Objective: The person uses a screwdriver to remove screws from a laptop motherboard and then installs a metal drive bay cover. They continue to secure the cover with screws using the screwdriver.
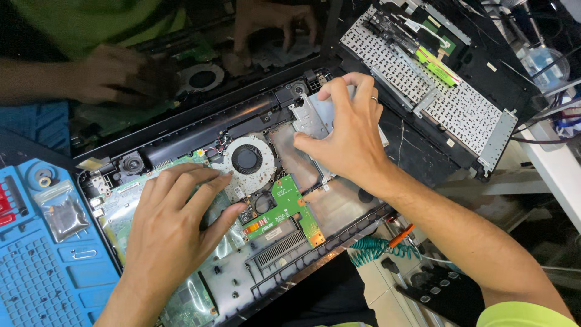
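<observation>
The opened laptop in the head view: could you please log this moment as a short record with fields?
view: head camera, looking down
main thing: opened laptop base with its boards exposed
left hand: left hand flat on the board, beside the round cooling fan
right hand: right hand gripping a silver metal bracket
small board: green circuit board, between the hands
left of laptop: blue work mat with a small clear bag
upper right: upturned keyboard panel
others: another person's hands at a second machine, blurred
</observation>
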